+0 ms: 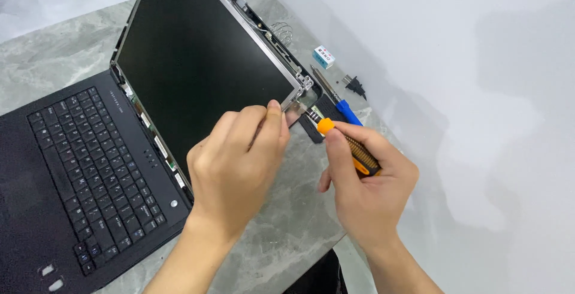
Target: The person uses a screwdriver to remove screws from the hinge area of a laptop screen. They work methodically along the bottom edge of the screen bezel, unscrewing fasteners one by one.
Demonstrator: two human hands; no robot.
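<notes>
Firmly closed grip (365, 174) around screwdriver (350, 144)

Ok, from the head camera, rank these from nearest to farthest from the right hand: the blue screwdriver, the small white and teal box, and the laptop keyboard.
From the right hand:
1. Blue screwdriver, just above the hand on the table.
2. Small white and teal box, farther up, near the screen's corner.
3. Laptop keyboard, far to the left, beyond the left hand.
</notes>
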